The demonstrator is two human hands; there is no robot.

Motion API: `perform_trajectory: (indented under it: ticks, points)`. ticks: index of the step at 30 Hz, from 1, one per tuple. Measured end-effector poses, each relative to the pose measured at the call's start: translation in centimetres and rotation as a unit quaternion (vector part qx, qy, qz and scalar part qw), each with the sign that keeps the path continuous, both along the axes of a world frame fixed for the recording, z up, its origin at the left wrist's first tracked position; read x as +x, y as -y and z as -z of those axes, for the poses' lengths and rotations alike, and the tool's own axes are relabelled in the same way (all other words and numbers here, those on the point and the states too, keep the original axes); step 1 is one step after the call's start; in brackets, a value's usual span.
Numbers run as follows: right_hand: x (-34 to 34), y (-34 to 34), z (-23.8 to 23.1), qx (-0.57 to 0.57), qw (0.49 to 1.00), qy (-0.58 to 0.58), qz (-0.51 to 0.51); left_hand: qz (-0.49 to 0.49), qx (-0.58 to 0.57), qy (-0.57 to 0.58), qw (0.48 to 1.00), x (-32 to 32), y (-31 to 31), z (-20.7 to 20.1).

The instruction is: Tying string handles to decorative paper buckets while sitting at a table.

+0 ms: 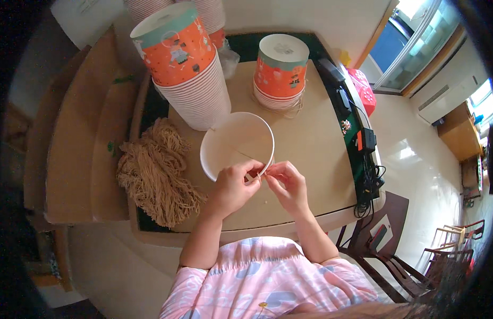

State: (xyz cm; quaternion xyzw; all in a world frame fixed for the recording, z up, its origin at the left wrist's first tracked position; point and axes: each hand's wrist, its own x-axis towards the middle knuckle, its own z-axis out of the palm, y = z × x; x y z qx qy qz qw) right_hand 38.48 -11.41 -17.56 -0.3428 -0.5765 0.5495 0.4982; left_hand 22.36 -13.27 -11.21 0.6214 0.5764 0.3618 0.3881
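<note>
A white paper bucket (237,139) lies on the table just in front of me, its open mouth facing me. Across that mouth runs a thin string (240,152) from the far left rim to my fingers. My left hand (235,186) is closed in a pinch at the near right rim, with the string between its fingertips. Right beside it, my right hand (290,187) also pinches at the rim, its fingertips almost touching the left ones. The string's end there is too small to make out. Left of the bucket is a heap of beige strings (156,173).
A tall leaning stack of orange and green paper buckets (188,69) stands behind at left. A shorter bucket stack (281,72) with string around its base stands far right. Chargers and black cables (367,159) line the table's right edge. An open cardboard box (79,143) is at left.
</note>
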Motion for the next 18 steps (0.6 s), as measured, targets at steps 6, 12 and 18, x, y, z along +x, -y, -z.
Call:
perform_trajectory:
  ticks: [6,12,18]
  points:
    - [0.2,-0.1,-0.8,-0.051,0.998,-0.003,-0.022,0.008,0.005,-0.005,1.000,0.1,0.0,0.0]
    - [0.5,-0.3,-1.2,-0.055,0.998,0.019,-0.035,0.009,0.000,-0.015,1.000,0.1,0.0,0.1]
    - [0.7,-0.4,-0.9,-0.064,0.997,0.031,-0.034,0.016,0.006,-0.009,1.000,0.3,-0.1,0.0]
